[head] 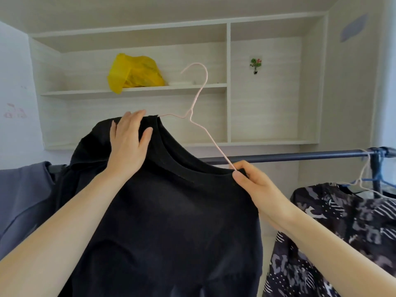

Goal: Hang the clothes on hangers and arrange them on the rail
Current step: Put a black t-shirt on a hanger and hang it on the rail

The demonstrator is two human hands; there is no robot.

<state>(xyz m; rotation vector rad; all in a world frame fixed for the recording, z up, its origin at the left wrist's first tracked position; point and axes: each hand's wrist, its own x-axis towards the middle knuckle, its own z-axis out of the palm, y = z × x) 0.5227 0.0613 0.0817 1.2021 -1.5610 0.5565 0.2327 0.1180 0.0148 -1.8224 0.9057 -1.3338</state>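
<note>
A black shirt (171, 221) hangs in front of me, held up at chest height. A thin pink wire hanger (199, 97) sticks out of its neck, tilted, hook up; its left arm is inside the shirt's shoulder. My left hand (128, 142) grips the shirt's left shoulder over the hidden hanger arm. My right hand (255, 185) pinches the collar's right side together with the hanger's right arm. The dark rail (300, 156) runs behind the shirt.
A patterned black-and-white garment (342, 232) hangs on a white hanger (362, 179) at the rail's right end. A grey-blue cloth (23, 189) drapes at the left. Behind stands a white shelf unit (137, 91) with a yellow bag (135, 71).
</note>
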